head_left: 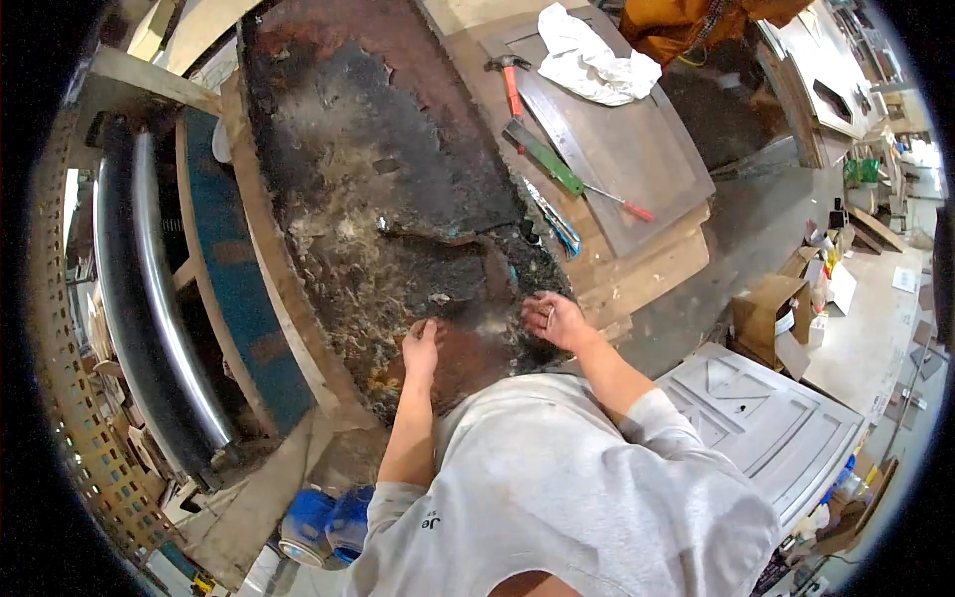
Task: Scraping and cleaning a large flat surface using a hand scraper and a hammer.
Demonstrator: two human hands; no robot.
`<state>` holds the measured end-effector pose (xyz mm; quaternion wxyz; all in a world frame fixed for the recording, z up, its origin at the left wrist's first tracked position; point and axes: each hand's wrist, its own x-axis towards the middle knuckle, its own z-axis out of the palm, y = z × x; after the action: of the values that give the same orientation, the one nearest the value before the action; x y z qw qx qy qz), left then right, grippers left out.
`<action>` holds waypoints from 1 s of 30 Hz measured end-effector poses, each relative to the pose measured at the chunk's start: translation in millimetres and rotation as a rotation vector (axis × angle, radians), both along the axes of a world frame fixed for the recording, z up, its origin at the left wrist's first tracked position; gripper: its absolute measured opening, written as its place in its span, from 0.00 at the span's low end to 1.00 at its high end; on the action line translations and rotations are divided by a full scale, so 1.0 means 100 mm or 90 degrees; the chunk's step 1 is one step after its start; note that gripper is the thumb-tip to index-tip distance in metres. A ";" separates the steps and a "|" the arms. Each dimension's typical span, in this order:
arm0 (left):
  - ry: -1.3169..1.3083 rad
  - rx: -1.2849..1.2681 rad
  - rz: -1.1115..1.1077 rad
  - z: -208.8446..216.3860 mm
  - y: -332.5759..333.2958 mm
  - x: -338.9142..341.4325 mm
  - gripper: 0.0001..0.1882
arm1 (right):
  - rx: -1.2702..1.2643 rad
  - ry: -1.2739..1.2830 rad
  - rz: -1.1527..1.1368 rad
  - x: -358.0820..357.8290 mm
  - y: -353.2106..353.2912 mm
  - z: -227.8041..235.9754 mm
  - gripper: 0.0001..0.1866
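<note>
A long panel covered in dark, stained, torn material (368, 189) lies in front of me, reaching from my waist to the far end. Over its near end is my left hand (422, 346), fingers loosely bent and apart, with nothing visible in them. My right hand (553, 320) hovers by the near right edge of the panel, its fingers half curled and spread, also with no object showing. Between and beyond the hands, a ridge of lifted, crumpled material (448, 239) crosses the panel. Reddish-brown surface shows between my hands.
Right of the panel lie a red-handled hammer (510, 88), a green-handled tool (545, 159), a red-handled screwdriver (619, 202), blue-handled pliers (567, 237) and a white cloth (595, 62) on boards. Metal rollers (174, 289) stand at left; blue containers (306, 525) sit near my left elbow.
</note>
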<state>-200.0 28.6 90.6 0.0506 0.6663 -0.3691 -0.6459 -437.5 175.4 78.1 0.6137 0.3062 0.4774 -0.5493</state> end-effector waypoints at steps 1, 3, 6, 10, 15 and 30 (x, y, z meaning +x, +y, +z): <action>-0.036 -0.006 -0.004 0.14 -0.01 -0.08 0.22 | -0.005 0.005 -0.008 -0.07 0.09 -0.17 0.11; -0.031 -0.027 -0.009 0.18 0.02 -0.10 0.21 | -0.189 -0.183 -0.188 -0.26 0.33 -0.74 0.10; -0.049 -0.047 0.020 0.17 0.13 0.17 0.19 | 0.035 -0.144 -0.441 -0.22 0.00 -0.39 0.11; -0.029 -0.068 -0.038 0.06 0.17 0.34 0.19 | -0.078 -0.095 -0.374 -0.25 0.28 -0.52 0.12; -0.104 -0.285 -0.264 0.15 0.12 0.23 0.18 | 0.087 0.440 -0.043 -0.55 0.56 -0.10 0.16; -0.238 -0.551 -0.808 -0.34 -1.02 -2.03 0.27 | 0.005 0.518 0.232 -0.44 -0.36 -0.11 0.16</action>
<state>-402.5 -73.4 56.7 -0.1356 0.3470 -0.8997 -0.2273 -481.0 139.6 67.1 0.4617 -0.0217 0.7281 -0.5062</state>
